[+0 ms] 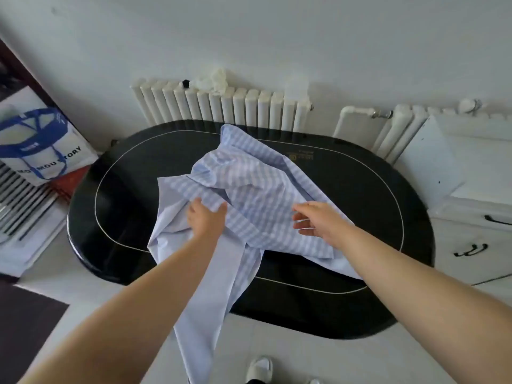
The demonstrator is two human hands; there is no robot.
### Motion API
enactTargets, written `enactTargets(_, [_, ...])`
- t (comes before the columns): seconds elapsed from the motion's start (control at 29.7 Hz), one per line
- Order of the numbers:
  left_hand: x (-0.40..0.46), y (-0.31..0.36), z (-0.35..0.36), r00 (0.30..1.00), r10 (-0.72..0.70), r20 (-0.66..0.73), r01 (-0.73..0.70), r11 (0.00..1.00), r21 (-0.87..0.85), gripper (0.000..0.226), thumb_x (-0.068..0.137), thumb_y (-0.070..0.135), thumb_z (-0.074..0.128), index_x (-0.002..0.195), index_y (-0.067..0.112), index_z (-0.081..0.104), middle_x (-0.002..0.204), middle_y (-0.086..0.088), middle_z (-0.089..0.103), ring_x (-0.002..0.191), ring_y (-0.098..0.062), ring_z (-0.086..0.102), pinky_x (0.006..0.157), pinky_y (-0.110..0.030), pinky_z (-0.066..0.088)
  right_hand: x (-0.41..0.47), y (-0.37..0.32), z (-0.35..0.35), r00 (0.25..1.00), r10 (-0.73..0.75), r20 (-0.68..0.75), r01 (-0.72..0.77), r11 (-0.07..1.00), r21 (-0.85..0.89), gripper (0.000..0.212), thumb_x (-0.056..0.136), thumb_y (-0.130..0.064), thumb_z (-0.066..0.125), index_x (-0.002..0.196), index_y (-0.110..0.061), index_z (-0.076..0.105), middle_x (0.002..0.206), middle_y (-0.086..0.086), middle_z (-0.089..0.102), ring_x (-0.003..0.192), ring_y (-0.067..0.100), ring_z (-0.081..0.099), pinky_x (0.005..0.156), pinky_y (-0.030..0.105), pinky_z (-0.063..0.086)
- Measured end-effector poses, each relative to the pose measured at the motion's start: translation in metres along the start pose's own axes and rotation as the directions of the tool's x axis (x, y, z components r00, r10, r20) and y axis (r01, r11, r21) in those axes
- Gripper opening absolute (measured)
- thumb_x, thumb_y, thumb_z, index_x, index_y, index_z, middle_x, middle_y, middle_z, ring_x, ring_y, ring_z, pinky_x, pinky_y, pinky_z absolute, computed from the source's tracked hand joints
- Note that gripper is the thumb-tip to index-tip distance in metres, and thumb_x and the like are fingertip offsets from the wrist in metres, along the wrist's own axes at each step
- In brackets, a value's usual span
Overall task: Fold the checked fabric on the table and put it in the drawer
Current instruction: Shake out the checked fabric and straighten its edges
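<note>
The checked fabric [249, 189], pale blue and white, was spread in a rumpled heap across the middle of the black oval table [374, 195]; one long plain strip of it was draped over the near edge and hung down towards the floor; a corner at the far side was raised in a peak close to the radiator [221, 106]. The left hand [206, 218] was laid on the left part of the cloth, and a fold seemed to be gathered between thumb and fingers, though the grip was partly hidden by the back of the hand; the right hand [318, 220] was held over the right part of the cloth with its fingers extended and loosely spread, nothing being grasped by them; whether the cloth was touched by it could not be told. A white cabinet [471, 245] with dark drawer handles was seen just to the right of the table; a white bag [41, 145] with blue straps and dark lettering was propped at the left; the toe of a white shoe [259, 368] was visible on the pale floor below the table.
</note>
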State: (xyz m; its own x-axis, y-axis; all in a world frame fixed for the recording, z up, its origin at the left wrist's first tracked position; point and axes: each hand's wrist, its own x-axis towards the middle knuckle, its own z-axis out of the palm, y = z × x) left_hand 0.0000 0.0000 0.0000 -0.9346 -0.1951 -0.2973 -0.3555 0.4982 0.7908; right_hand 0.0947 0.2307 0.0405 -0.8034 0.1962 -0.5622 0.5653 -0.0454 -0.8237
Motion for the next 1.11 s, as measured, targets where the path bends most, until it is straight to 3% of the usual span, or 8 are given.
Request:
enactTargets(0.1, [0.019,-0.012,0.002,0.996,-0.082,0.02,0.084,0.987,-0.137,0.079,0.081,0.04,0.071,0.143,0.01,0.033,0.144,-0.009,0.043,0.134,-0.027,0.038,0.11,-0.04,0.032,0.013,0.016,0.013,0.998,0.017,-0.053,-0.017,1.0,-0.005,0.022,0.089,-0.032,0.063,0.098,-0.013,0.065,0.083,0.002,0.069,0.075,0.016,0.068,0.068,0.028,0.055])
enactTargets(0.27, [0.049,-0.011,0.002,0.978,-0.093,0.187,0.172,0.866,-0.47,0.049,0.083,0.031,0.071,0.125,0.017,0.048,0.118,-0.003,0.06,0.114,-0.025,0.057,0.099,-0.042,0.046,0.025,0.024,0.02,0.991,0.031,-0.132,-0.022,0.997,0.073,0.019,0.09,-0.031,0.061,0.097,-0.015,0.068,0.085,0.002,0.071,0.076,0.016,0.07,0.065,0.026,0.053])
enactTargets(0.44, [0.044,0.013,0.017,0.991,0.021,0.133,0.016,0.963,-0.268,0.038,0.085,0.022,0.065,0.119,0.009,0.052,0.102,-0.005,0.062,0.104,-0.028,0.061,0.082,-0.035,0.047,0.023,0.032,0.027,0.98,-0.129,-0.15,0.104,0.981,-0.162,0.022,0.089,-0.024,0.064,0.109,-0.019,0.062,0.101,-0.002,0.067,0.087,0.013,0.066,0.07,0.021,0.052])
enactTargets(0.64, [-0.03,0.049,0.035,0.912,0.19,0.363,-0.185,0.981,-0.049,0.04,0.092,0.025,0.053,0.125,0.004,0.048,0.107,-0.011,0.064,0.097,-0.027,0.062,0.08,-0.035,0.049,0.008,0.048,0.056,0.902,-0.425,-0.081,0.258,0.679,-0.687,0.082,0.077,-0.052,0.062,0.143,-0.037,0.016,0.15,-0.012,0.027,0.136,0.009,0.025,0.108,0.035,0.027])
enactTargets(0.77, [-0.069,0.062,0.029,0.701,0.394,0.594,-0.503,0.864,0.02,0.029,0.088,0.035,0.061,0.102,0.01,0.056,0.086,0.0,0.064,0.075,-0.012,0.061,0.065,-0.027,0.048,0.005,0.042,0.047,0.848,-0.475,-0.235,0.058,0.525,-0.849,0.03,0.09,-0.025,0.048,0.121,-0.024,0.045,0.11,-0.006,0.059,0.101,0.016,0.059,0.081,0.025,0.044])
enactTargets(0.91, [-0.071,0.029,0.016,0.624,0.734,0.267,-0.779,0.562,0.277,0.056,0.075,0.04,0.074,0.12,0.021,0.046,0.126,-0.002,0.048,0.114,-0.023,0.047,0.09,-0.038,0.044,-0.013,0.031,0.008,0.733,-0.465,-0.496,0.133,0.814,-0.566,0.025,0.081,-0.021,0.038,0.095,-0.037,0.05,0.076,-0.014,0.058,0.072,0.012,0.058,0.056,0.025,0.039])
enactTargets(1.01, [-0.059,-0.015,0.008,0.738,0.552,0.387,-0.674,0.588,0.447,0.085,0.078,0.051,0.066,0.146,0.034,0.018,0.152,-0.001,0.023,0.139,-0.027,0.024,0.111,-0.046,0.025,-0.039,0.029,-0.018,0.704,-0.463,-0.538,0.121,0.825,-0.552,0.021,0.079,-0.036,0.03,0.09,-0.043,0.046,0.072,-0.014,0.06,0.066,0.009,0.058,0.053,0.029,0.044])
enactTargets(1.11, [-0.058,-0.05,0.009,0.847,0.293,0.444,-0.506,0.7,0.504,0.068,0.076,0.068,0.043,0.139,0.043,0.033,0.146,0.008,0.036,0.132,-0.024,0.04,0.109,-0.051,0.026,-0.067,0.039,-0.04,0.703,-0.445,-0.555,0.132,0.848,-0.513,0.02,0.081,-0.03,0.036,0.087,-0.045,0.047,0.073,-0.017,0.059,0.067,0.006,0.057,0.05,0.026,0.038])
